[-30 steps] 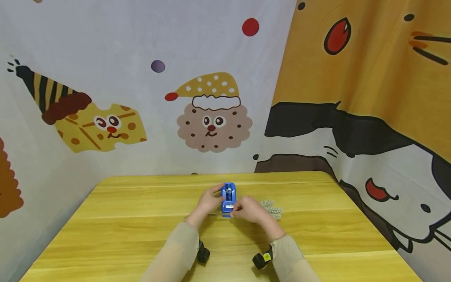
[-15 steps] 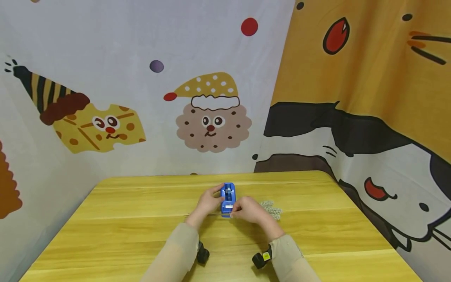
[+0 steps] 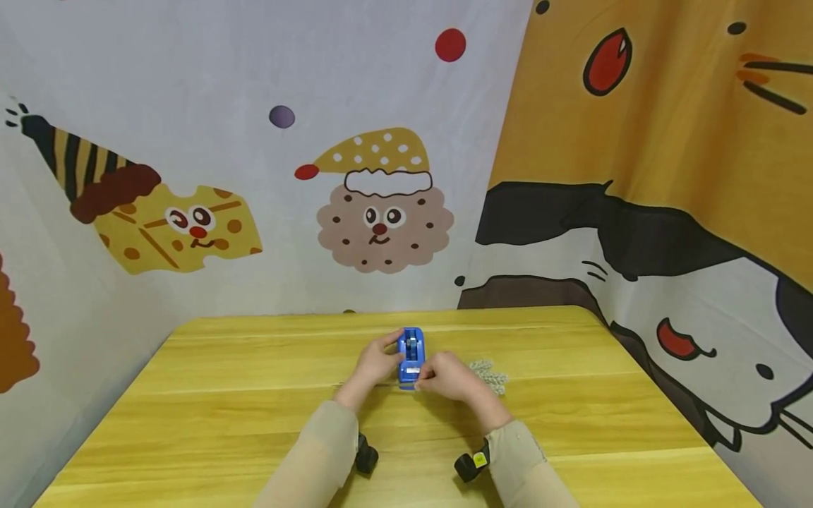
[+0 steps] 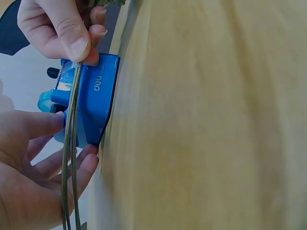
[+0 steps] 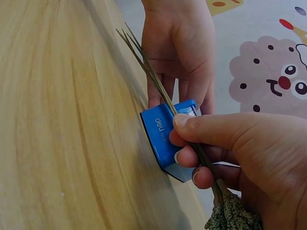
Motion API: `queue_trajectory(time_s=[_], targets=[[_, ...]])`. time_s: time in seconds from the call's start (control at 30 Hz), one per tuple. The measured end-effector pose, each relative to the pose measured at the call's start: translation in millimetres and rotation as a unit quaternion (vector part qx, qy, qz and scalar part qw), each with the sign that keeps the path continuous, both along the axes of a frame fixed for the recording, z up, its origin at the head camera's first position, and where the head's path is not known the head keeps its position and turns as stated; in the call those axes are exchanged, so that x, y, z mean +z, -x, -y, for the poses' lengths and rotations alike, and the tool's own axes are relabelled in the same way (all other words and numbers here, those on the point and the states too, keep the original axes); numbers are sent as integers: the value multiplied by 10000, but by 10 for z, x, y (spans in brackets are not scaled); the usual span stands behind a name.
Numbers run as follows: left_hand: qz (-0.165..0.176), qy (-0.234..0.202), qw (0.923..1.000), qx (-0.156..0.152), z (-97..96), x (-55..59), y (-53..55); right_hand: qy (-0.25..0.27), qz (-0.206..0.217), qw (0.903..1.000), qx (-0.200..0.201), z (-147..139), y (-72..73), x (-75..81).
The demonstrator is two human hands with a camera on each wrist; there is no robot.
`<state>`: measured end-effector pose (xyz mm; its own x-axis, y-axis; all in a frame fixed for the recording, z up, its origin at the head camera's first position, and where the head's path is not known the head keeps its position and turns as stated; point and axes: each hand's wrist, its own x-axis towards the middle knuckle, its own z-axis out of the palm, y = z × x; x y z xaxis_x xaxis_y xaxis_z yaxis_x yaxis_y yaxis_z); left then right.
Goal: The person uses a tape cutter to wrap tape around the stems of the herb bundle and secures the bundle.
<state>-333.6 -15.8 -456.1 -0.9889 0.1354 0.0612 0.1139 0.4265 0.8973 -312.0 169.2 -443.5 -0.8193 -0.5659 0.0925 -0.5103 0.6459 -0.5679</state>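
A blue tape dispenser point(image 3: 411, 353) stands on the table, its tape roll at the far end and its cutting edge at the near end. My left hand point(image 3: 377, 363) grips its left side, with the thumb point(image 4: 50, 123) by the roll and the fingers low along the body. Between thumb and fingers, my right hand point(image 3: 448, 377) pinches a small bunch of dried flowers by the thin stems point(image 5: 154, 76). These stems run leftward across the front of the dispenser, close to the cutting edge. The grey-green heads point(image 5: 232, 213) hang out on the right, past the palm.
Under both hands lies a yellow wood-grain table point(image 3: 254, 437). Behind it hangs a cloth backdrop point(image 3: 222, 85) printed with cartoon figures. Black wrist cameras sit below the left sleeve point(image 3: 317, 451) and the right sleeve point(image 3: 524, 458).
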Motion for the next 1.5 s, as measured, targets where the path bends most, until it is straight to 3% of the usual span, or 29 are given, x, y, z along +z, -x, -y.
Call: queue_trajectory(time_s=[0.6,0.87,1.0,1.27,1.5], targets=[[48,-102,9999,62,3,10,-5,-144,-62,9998,99,5,15,-10],[130,-223,9995,164,24,-5,0,-249,30,9995,194,-3,1,-99],[160,-228,9996,78,12,-3,-4,-199,67,9996,166,-17,-14,-72],[101,201,9997,-76,62,62,-43,-203,338,9991,163,-43,-72,64],[-432,865,9942,-468,196,275,-198,-175,398,9989,154,-55,-119,201]])
